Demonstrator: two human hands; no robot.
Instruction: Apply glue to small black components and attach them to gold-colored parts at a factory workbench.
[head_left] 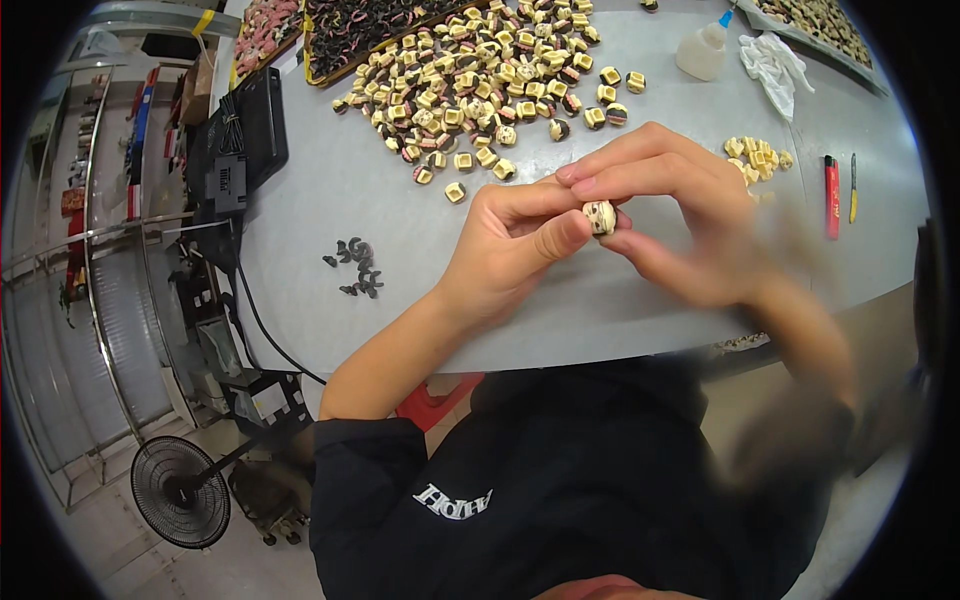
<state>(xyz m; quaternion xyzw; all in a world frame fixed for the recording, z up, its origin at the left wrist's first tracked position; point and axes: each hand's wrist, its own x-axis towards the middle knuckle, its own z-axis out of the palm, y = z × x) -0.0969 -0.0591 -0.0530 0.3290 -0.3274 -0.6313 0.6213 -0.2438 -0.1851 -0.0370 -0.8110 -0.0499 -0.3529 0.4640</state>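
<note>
Between both hands, above the grey table, is a small cream-coloured doll-like head (pixel 600 217) with dark marks on its front. My left hand (pixel 515 235) pinches it from the left with thumb and fingers. From the right, my right hand (pixel 680 215) closes on it too, its fingertips over the top and its thumb below. The fingers cover much of the piece. Beyond the hands lies a large heap of small cream and dark pieces (pixel 490 80), many with a square hollow.
Left on the grey table (pixel 330 320) lie small black bits (pixel 360 268). At right are cream pieces (pixel 757 157), a red lighter-like object (pixel 832 198), a thin yellow-black tool (pixel 853 188), a bottle (pixel 702 52) and white tissue (pixel 775 72). Trays (pixel 340 65) stand at the back.
</note>
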